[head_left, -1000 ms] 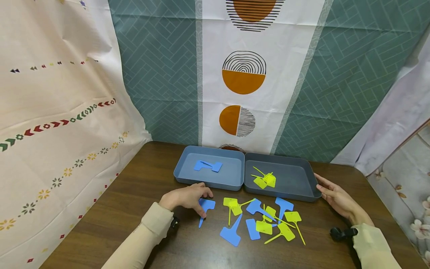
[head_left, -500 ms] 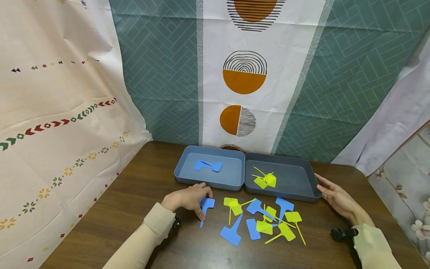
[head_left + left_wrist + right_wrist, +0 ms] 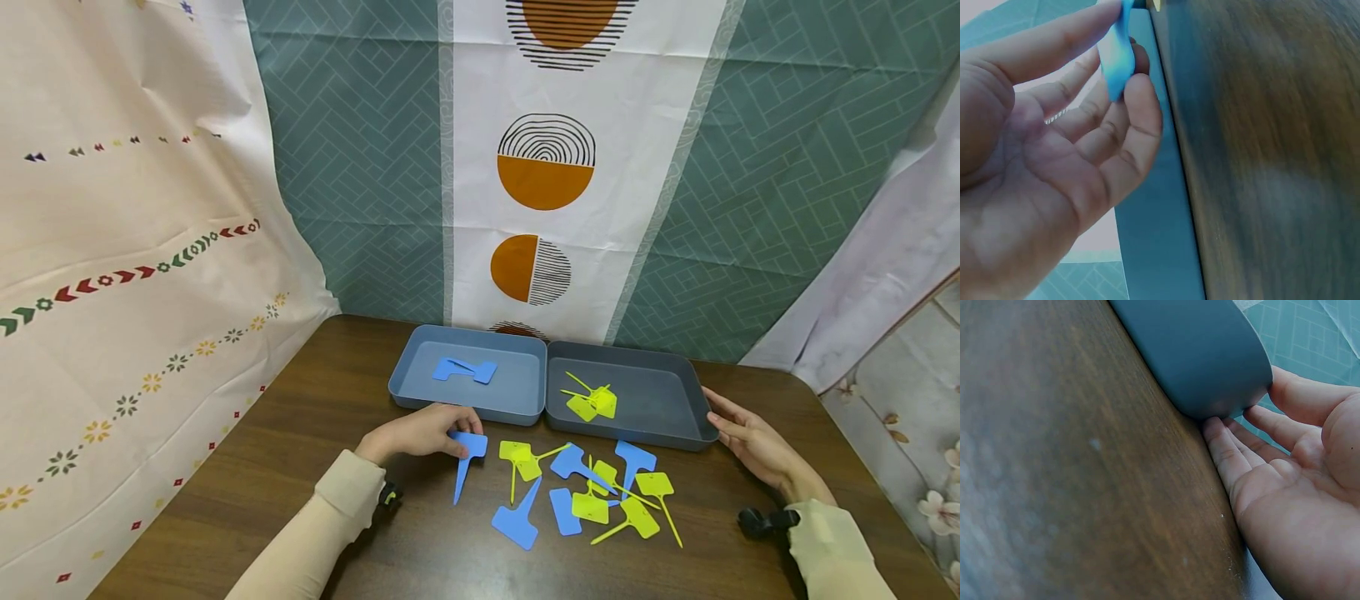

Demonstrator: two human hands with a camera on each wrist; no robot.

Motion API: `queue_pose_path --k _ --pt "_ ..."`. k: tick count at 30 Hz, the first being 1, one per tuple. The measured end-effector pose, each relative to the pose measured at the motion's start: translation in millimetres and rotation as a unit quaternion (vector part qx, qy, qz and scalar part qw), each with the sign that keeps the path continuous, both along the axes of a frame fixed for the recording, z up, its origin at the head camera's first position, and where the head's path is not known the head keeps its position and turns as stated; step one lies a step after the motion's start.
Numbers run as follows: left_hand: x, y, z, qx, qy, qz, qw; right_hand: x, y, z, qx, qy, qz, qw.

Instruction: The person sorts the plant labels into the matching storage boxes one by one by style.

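Observation:
My left hand (image 3: 423, 432) pinches a blue T-shaped plant label (image 3: 471, 446) between thumb and fingers, its pointed stem hanging down. It is in front of the blue-grey tray (image 3: 517, 383). In the left wrist view, the blurred label (image 3: 1117, 59) sits between thumb and fingertips. My right hand (image 3: 765, 450) rests against the right end of the dark grey tray (image 3: 663, 400); in the right wrist view its extended fingers (image 3: 1229, 450) touch the tray's corner. To the right of my left hand lie loose blue plant labels (image 3: 515, 527) and yellow plant labels (image 3: 589, 507), some overlapping.
Both trays stand side by side at the back of the brown wooden table (image 3: 315, 400). Blue labels (image 3: 484, 372) lie in the left tray, yellow labels (image 3: 604, 403) in the right one. A patterned cloth (image 3: 360, 167) hangs behind the trays.
My left hand has taken hold of the blue plant label and raised it slightly, shifting it a little to the right. The right hand has stayed at the dark tray.

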State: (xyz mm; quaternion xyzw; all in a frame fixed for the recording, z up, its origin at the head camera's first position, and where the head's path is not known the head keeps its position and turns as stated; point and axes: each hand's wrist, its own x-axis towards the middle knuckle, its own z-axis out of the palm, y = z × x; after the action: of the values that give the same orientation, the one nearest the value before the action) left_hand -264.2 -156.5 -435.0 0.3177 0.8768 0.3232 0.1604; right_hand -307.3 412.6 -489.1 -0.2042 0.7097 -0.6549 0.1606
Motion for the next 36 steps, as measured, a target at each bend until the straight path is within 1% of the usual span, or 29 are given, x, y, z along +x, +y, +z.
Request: queue_pose_path --k 9,13,16,19,26,29,33,36 --pt "-1.4 -0.9 4.0 0.066 -0.028 -0.018 0.9973 1.9 1.5 2.1 0.012 0.0 -0.007 1.0" --pt "-3.6 -1.7 4.2 0.092 -0.047 -0.011 0.9946 2.2 2.2 2.0 0.003 0.002 -0.001 1.0" --pt "-5.4 -3.2 5.3 0.113 -0.051 -0.001 0.9922 1.9 3.2 1.4 -0.005 0.004 0.003 1.0" --pt "-6.4 -4.8 7.1 0.131 -0.047 0.01 0.9902 1.4 3.6 1.1 -0.006 0.005 0.006 1.0" --pt "-7.4 -7.4 9.4 0.155 -0.017 0.038 0.987 0.3 2.1 0.7 -0.003 0.0 0.006 1.0" --pt "-8.6 -8.5 11.2 0.169 -0.014 0.049 0.9843 0.7 1.3 0.3 -0.005 -0.001 0.004 1.0" --pt "-10.2 -10.2 19.2 0.177 -0.006 0.063 0.9822 0.3 0.8 -0.6 -0.007 -0.002 0.005 1.0" --pt "-14.6 -11.2 27.0 0.179 -0.001 0.07 0.9813 0.0 0.6 -0.8 -0.005 -0.004 0.005 1.0"
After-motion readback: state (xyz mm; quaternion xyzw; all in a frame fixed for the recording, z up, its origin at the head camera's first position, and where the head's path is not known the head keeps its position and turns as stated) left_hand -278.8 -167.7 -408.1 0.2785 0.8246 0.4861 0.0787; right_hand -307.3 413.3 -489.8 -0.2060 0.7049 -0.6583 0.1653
